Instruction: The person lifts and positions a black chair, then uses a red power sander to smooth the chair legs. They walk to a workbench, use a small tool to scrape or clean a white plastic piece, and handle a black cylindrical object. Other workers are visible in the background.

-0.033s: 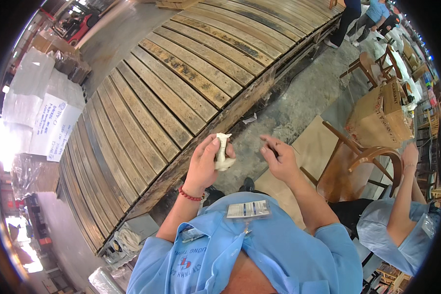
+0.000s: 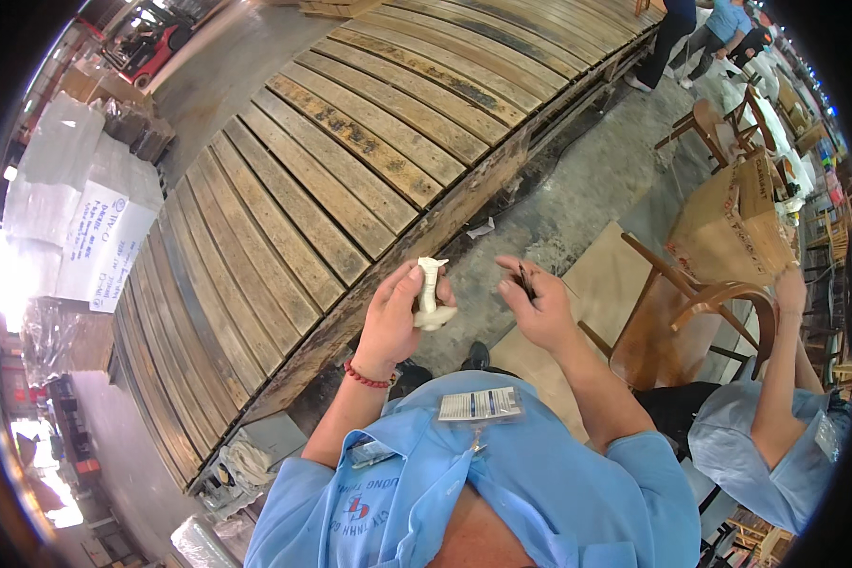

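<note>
My left hand [image 2: 389, 308] is closed round a small cream-white ridged piece [image 2: 429, 289]. Its upright shaft has a jagged top, and a rounded lump [image 2: 435, 318] sticks out below; I cannot tell what it is made of. To the right and apart from it, my right hand [image 2: 545, 312] is raised with fingers bent. Between its thumb and fingers sits a small thin dark object [image 2: 525, 281], too small to name. Both hands are in front of my blue shirt [image 2: 530, 426], above the concrete floor [image 2: 478, 275].
A long slatted wooden platform [image 2: 350, 151] runs diagonally ahead and left. On the right stand a brown wooden chair [image 2: 667, 331] and a cardboard box [image 2: 729, 222], with a person in blue [image 2: 767, 445] beside them. Wrapped white stacks [image 2: 85, 218] stand far left.
My right hand has shifted slightly, and the dark object between its fingers shows more clearly. The white piece in my left hand has tilted a little.
</note>
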{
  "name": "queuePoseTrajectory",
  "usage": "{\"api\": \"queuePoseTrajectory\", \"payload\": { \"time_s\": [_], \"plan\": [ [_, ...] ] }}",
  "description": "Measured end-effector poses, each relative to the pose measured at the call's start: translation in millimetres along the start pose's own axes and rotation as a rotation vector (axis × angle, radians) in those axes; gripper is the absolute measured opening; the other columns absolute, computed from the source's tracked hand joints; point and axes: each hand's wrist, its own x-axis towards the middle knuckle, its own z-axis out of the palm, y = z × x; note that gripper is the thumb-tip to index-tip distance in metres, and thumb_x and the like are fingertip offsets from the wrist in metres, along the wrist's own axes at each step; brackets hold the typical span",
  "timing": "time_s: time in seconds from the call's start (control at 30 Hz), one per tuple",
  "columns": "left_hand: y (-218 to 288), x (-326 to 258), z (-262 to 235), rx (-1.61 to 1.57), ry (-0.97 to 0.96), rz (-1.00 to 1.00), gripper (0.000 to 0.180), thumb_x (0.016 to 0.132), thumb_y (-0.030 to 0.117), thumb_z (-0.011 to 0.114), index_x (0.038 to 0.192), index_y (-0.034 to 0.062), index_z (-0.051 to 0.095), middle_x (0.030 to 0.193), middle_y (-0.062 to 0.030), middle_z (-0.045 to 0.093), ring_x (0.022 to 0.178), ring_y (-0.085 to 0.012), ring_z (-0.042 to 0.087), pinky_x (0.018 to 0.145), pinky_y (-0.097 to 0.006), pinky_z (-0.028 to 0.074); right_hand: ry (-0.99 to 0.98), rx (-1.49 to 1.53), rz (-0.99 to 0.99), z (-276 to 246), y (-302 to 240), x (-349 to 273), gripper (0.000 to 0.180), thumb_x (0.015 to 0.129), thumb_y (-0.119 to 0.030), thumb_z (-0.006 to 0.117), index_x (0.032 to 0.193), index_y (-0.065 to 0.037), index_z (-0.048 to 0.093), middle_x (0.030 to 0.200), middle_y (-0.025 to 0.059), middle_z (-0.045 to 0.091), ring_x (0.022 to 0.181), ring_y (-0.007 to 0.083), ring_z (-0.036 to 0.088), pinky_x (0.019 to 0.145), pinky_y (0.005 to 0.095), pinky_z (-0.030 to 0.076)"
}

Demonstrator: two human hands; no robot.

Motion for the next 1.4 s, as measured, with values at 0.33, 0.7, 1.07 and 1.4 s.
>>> {"api": "queuePoseTrajectory", "payload": {
  "time_s": [0.33,0.7,1.07,1.4],
  "plan": [
    [-23.6,-9.1,18.8,0.025,-0.113,-0.077,0.037,0.108,0.033,0.041,0.115,0.0007,0.058,0.093,-0.0073,0.063,0.082,-0.0167,0.062,0.070,-0.028,0.050,0.054,-0.022,-0.408,-2.9,-33.8,5.7,0.038,0.076,0.002,0.075,0.112,-0.007,0.067,0.100,0.0092,0.064,0.079,0.0247,0.067,0.065,0.0332,0.055],
    [-4.2,-1.4,20.0,0.254,-0.137,-0.180,0.033,0.107,0.027,0.042,0.112,-0.0011,0.058,0.089,-0.0086,0.066,0.076,-0.0157,0.064,0.067,-0.028,0.052,0.121,-0.425,-0.495,3.0,-46.6,2.6,0.034,0.067,-0.003,0.080,0.098,-0.010,0.067,0.093,0.0025,0.063,0.077,0.0236,0.066,0.061,0.0338,0.054],
    [10.5,-1.2,-11.9,0.573,-0.151,-0.180,0.029,0.105,0.024,0.049,0.105,-0.0023,0.060,0.085,-0.0078,0.067,0.069,-0.0142,0.065,0.062,-0.028,0.053,0.007,-0.666,-0.480,33.6,-56.3,7.1,0.024,0.072,-0.015,0.078,0.090,-0.005,0.066,0.085,0.0033,0.059,0.074,0.0216,0.064,0.060,0.0337,0.054],
    [4.7,-13.2,-42.3,1.251,-0.167,0.313,0.020,0.095,0.022,0.065,0.105,0.0054,0.062,0.081,-0.0218,0.068,0.072,-0.0386,0.067,0.064,-0.042,0.053,0.119,-0.661,-0.326,73.4,-40.9,-16.6,0.023,0.070,-0.007,0.076,0.088,-0.004,0.063,0.087,0.0080,0.063,0.070,0.0262,0.065,0.060,0.0360,0.054]
  ]
}}
